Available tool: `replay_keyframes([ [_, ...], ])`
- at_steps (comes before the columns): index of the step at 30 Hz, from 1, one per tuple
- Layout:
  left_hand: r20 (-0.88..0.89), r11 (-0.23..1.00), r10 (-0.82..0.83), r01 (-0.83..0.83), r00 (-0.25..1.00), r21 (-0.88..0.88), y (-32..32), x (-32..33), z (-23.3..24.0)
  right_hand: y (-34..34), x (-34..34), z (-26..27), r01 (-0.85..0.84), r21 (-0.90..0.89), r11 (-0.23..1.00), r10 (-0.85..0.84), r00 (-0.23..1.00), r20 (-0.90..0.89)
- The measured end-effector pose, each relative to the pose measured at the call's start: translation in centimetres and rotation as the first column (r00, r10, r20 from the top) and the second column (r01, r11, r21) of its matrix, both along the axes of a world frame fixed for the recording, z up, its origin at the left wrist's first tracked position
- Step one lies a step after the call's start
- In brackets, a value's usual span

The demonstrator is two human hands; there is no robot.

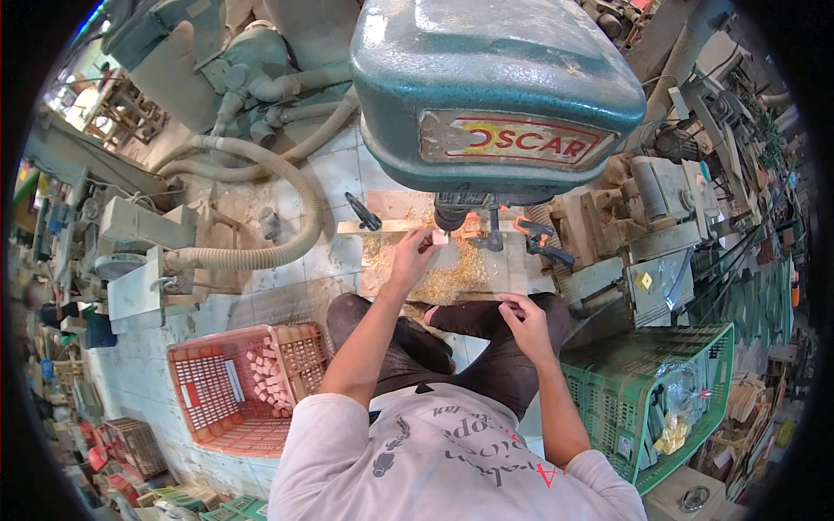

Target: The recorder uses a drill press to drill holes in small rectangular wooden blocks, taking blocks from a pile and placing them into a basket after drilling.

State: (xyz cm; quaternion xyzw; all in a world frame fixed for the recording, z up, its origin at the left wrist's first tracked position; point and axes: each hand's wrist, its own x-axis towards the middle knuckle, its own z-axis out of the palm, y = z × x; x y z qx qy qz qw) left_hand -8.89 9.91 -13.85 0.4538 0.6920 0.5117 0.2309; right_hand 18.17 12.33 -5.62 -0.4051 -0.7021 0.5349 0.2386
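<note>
My left hand pinches a small pale pinkish block between thumb and fingers, just beneath the chuck of a green drill press. The wooden work board under it is strewn with yellowish shavings. A wooden strip crosses the board, with a black clamp at its left end and an orange and black clamp at the right. My right hand hovers by my right knee near the board's front edge, fingers apart and holding nothing. The drill bit's tip is hidden.
At the lower left, a red plastic crate holds many small pinkish blocks. A green crate with yellow blocks stands at the right. A ribbed hose loops along the floor at the left, beside machines.
</note>
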Motion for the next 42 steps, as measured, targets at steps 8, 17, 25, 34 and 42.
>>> replay_keyframes([
  [8, 0.003, 0.998, -0.004, 0.004, 1.0, 0.064, 0.5, 0.8, 0.4, 2.0, -0.2, 1.0, 0.037, -0.009, 0.999, -0.037, 0.999, -0.006],
  [17, -0.047, 0.997, 0.005, -0.001, 0.999, 0.082, 0.5, 0.9, 0.0, 4.2, -1.2, 1.7, 0.07, 0.0, 0.998, -0.07, 0.997, -0.021],
  [25, -0.136, 0.996, 0.021, -0.008, 0.99, 0.094, 0.4, 0.6, -1.1, 14.7, -6.8, 17.1, 0.278, 0.023, 0.96, -0.202, 0.749, -0.632],
  [34, -0.196, 0.991, 0.04, -0.014, 0.98, 0.132, 0.7, 0.8, -0.6, 19.5, -9.1, 21.8, 0.111, 0.08, 0.991, -0.039, 0.788, -0.615],
  [42, -0.148, 0.994, 0.053, -0.039, 0.988, 0.098, 0.4, 0.8, -0.7, 14.6, -7.9, 21.1, 0.409, 0.635, 0.655, -0.165, 0.898, -0.408],
])
